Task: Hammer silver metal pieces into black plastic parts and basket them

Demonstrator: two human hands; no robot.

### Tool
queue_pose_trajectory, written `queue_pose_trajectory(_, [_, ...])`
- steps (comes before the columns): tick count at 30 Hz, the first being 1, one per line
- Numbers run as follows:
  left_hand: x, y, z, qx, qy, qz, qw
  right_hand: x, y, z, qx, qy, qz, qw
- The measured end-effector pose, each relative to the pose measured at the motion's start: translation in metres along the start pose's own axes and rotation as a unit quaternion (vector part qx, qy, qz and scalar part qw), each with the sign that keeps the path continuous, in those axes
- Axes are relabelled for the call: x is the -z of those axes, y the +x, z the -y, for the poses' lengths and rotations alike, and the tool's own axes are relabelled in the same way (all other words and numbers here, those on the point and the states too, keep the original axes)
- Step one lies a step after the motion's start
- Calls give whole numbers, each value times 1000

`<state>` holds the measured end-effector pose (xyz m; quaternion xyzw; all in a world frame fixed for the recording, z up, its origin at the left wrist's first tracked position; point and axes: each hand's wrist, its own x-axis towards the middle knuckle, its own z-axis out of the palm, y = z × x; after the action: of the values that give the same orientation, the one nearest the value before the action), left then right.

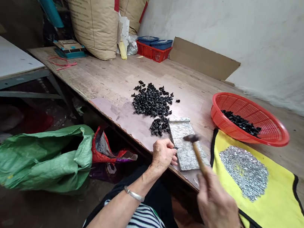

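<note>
Tabletop [109, 71] — hammer [199, 155] in right hand [216, 206]

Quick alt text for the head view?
The right hand holds a wooden-handled hammer over a flat grey slab; the left hand pinches a small dark piece at its edge. Small black parts lie heaped beyond; to the right, a red plastic basket and silvery bits on yellow cloth.

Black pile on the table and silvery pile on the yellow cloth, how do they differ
The black pile is dark, while the silvery pile glints. The black pile's pieces look larger; the silvery pile's are finer. The black pile lies on the table, the silvery pile on a yellow cloth. Both are loose heaps of many small pieces.
</note>
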<state>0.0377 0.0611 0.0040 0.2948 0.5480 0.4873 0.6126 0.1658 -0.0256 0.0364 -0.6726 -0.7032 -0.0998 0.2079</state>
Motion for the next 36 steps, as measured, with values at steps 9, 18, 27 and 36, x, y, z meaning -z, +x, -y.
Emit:
queue_pose_trajectory(9, [0,-1,-2,2,4,2,1000,-5,0,-3,-22,-16,72,997])
queue_pose_trajectory(18, [-1,-1,-3,14,-5,3,1000,3,-1,-4,-7,57,0,998])
queue_pose_trajectory(27, [-2,0,-1,5,-11,4,1000,-8,-9,4,-2,-55,58,997])
queue_pose_trajectory(36, [0,0,-3,6,-7,8,1000,-1,1,-11,-112,95,121,982])
